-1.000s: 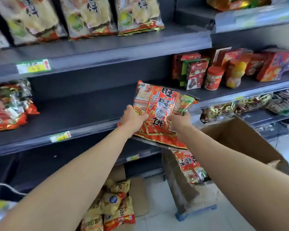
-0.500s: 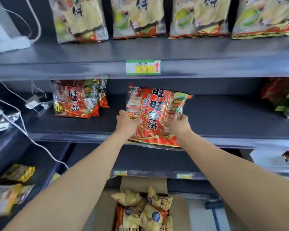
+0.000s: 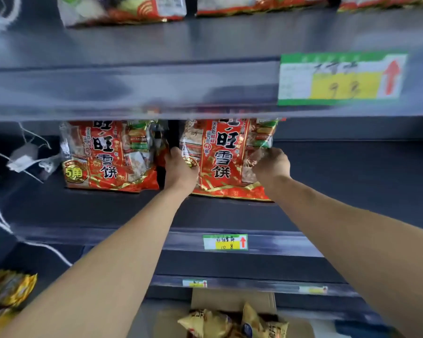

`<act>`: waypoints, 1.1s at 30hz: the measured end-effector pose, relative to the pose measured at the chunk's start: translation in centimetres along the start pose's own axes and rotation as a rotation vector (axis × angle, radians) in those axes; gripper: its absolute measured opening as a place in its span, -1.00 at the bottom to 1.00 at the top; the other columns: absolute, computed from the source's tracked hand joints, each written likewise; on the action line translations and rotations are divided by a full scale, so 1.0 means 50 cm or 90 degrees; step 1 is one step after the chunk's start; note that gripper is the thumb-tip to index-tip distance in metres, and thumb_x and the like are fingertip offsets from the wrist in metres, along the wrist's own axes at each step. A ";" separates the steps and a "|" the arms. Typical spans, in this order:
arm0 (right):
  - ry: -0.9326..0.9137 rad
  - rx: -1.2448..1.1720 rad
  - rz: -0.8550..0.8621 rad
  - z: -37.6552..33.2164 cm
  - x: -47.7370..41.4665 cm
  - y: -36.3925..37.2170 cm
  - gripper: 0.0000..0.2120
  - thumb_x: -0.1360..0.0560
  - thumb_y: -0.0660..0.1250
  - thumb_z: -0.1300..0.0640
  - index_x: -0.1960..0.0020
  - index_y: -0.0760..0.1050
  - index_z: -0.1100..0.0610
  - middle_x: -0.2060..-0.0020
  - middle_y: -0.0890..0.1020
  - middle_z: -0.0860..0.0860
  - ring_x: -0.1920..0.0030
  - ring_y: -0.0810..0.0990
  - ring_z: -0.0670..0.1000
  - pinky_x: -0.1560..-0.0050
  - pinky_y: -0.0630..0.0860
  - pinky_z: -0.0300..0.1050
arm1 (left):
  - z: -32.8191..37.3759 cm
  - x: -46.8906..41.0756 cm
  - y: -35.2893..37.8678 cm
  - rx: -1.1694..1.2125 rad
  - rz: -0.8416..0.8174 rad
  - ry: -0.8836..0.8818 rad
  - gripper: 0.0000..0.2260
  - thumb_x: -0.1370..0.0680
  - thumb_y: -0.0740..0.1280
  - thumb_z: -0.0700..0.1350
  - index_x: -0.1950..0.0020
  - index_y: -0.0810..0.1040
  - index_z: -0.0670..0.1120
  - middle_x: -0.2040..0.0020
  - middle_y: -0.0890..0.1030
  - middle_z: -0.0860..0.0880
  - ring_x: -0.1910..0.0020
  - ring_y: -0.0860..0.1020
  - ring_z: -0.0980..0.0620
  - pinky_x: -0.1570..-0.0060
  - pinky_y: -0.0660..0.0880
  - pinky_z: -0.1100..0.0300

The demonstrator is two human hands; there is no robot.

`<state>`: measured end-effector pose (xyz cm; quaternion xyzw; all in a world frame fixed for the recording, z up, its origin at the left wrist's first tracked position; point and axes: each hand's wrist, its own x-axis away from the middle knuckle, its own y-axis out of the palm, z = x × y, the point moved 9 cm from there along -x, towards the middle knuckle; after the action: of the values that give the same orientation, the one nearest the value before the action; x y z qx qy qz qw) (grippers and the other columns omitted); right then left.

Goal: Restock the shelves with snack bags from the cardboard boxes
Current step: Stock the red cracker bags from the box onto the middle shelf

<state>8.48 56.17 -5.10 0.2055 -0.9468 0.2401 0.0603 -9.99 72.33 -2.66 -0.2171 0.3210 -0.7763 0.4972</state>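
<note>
cardboard box (image 3: pixel 232 301) with yellow bags (image 3: pixel 205 323) sits low at 6 o'clock; beyond it, on the middle shelf (image 3: pixel 352 181), the left grip (image 3: pixel 180 169) curls round the 9 o'clock edge of the red snack bag (image 3: pixel 225 162) and the right grip (image 3: pixel 271 167) pinches its 3 o'clock edge. the bag stands nearly upright, just beside a matching bag (image 3: pixel 108 154) at its 9 o'clock, so best to square its base level with that neighbour and let go only once it stands unaided.
</note>
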 end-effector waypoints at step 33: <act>-0.108 0.009 -0.045 -0.011 0.046 0.025 -0.68 -0.50 0.16 0.26 -0.20 0.42 -0.01 -0.09 0.57 -0.02 0.00 0.56 0.07 0.06 0.49 -0.08 | 0.008 -0.035 0.024 0.110 -0.032 -0.012 -0.39 -0.56 0.31 -0.21 -0.50 0.04 -0.09 -0.45 0.25 -0.15 -0.35 0.39 -0.15 -0.26 0.39 0.03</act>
<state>5.88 56.58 -4.65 0.2585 -0.9390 0.2264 -0.0130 -8.24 73.46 -3.24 -0.1890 0.2426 -0.8112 0.4974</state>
